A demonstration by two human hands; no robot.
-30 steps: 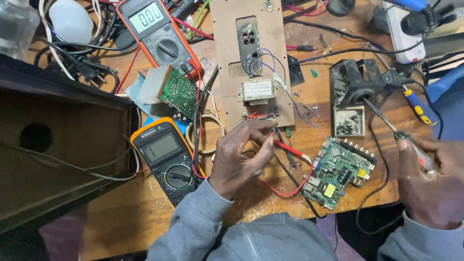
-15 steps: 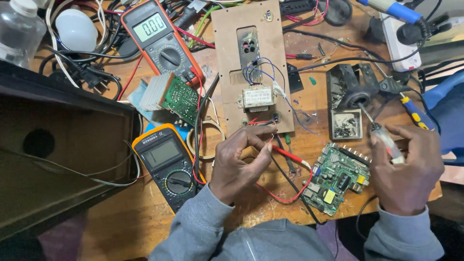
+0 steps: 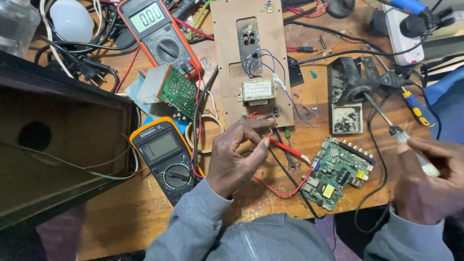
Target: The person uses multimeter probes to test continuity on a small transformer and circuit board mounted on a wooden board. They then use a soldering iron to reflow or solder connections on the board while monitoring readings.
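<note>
Probes lie pinched in the left hand [image 3: 237, 159]: the red probe [image 3: 285, 147], slim, its long axis running down-right from the fingertips beside the wooden board [image 3: 227, 48]. Right hand [image 3: 427, 186], blurred, grips a soldering iron [image 3: 386, 118], tip pointing up-left, near the circuit board [image 3: 338, 171].

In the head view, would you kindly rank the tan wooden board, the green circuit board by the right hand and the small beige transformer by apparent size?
1. Tan wooden board, clearly largest.
2. Green circuit board, lying by the right hand.
3. Small beige transformer, mounted on the wooden board, clearly smallest.
</note>
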